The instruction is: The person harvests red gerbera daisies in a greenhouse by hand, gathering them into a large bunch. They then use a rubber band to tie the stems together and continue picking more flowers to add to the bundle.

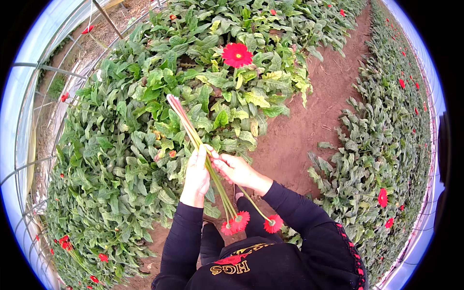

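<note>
A small bunch of cut red gerbera daisies [239, 220] hangs heads down in front of my body. My left hand [197, 172] grips their long green stems [219, 185] near the middle, and the pale pink stem ends [177, 105] point up and away from me. My right hand [235, 167] meets the left at the stems, with its fingers closed around one. From below that hand a single gerbera [273, 223] sticks out to the right, apart from the other heads. How the right fingertips hold the stem is partly hidden.
Dense leafy gerbera plants [137, 145] fill the bed ahead and to the left, with one open red bloom [237, 55] standing above the leaves. A bare soil path [290, 145] runs alongside. Another planted bed [391, 152] lies to the right. Metal greenhouse tubes [65, 70] edge the left.
</note>
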Motion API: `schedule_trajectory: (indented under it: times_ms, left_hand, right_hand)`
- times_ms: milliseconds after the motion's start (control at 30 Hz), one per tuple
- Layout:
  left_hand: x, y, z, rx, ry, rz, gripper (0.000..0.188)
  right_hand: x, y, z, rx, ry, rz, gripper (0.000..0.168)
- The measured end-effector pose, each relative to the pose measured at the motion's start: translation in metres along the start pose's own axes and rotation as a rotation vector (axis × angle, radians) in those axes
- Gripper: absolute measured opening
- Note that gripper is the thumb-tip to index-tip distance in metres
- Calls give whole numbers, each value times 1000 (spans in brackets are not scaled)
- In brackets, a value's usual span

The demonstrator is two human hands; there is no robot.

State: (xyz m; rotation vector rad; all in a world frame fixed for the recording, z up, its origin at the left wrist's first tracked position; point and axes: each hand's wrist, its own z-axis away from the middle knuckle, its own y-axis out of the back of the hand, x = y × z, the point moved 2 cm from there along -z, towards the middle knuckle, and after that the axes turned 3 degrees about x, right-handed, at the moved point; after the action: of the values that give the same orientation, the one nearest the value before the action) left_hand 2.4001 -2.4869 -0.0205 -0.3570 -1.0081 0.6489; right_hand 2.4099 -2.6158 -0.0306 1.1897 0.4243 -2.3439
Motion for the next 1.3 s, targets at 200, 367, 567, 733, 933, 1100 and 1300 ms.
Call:
schedule_trajectory:
  times_ms: [200, 367, 567, 733, 933, 1100, 1300]
  left_hand:
    - [4, -9, -35, 58, -121, 14, 24]
    - [10, 12, -37, 174, -141, 19, 27]
    - [0, 46, -31, 269, -151, 63, 25]
    - [-13, 56, -34, 317, -164, 105, 25]
    - [-29, 33, -53, 254, -41, 162, 25]
    - [-41, 21, -69, 240, 10, 93, 27]
    - [-36, 23, -71, 376, 5, 30, 28]
  right_hand:
    - [12, 131, -116, 450, 122, -503, 19]
    - [3, 168, -238, 547, -163, -1140, 24]
    - [-13, 78, -342, 482, -118, -1653, 14]
    - [-1, 57, -338, 546, -226, -1871, 7]
    - [93, 161, -220, 292, -524, -1276, 24]
    - [129, 175, -201, 351, -475, -773, 22]
    - [50, 84, -285, 486, -444, -1320, 19]
